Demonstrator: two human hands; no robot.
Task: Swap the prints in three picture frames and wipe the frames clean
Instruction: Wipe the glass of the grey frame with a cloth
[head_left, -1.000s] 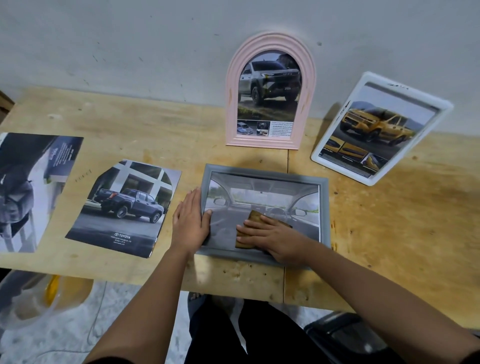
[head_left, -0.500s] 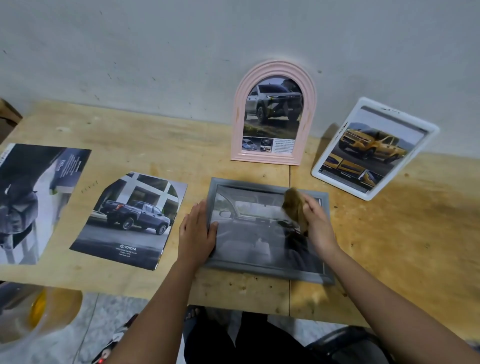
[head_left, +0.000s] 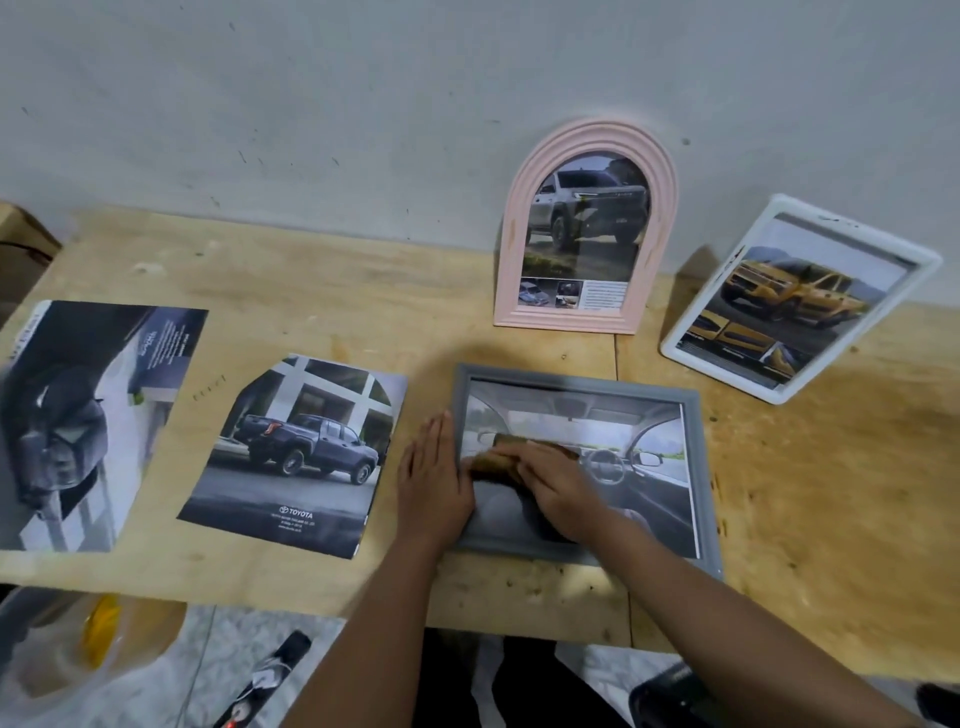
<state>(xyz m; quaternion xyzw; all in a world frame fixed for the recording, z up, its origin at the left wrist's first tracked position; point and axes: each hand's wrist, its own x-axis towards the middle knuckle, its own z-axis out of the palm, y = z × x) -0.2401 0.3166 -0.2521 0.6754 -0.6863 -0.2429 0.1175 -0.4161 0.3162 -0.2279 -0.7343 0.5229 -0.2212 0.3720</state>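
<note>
Head view: the grey frame (head_left: 698, 467) lies flat on the desk (head_left: 363, 291). The left hand (head_left: 434, 488) rests flat against the frame's left rim, fingers straight, steadying it. The right hand (head_left: 556, 488) presses the brown cloth (head_left: 493, 460) on the glass, fingers laid over it. Half a second ago the cloth was lifted at the glass's upper right; now it is down at the left side, so wiping is likely mid-stroke. The pink arched frame (head_left: 511, 249) and white frame (head_left: 862, 231) stand behind, already filled.
</note>
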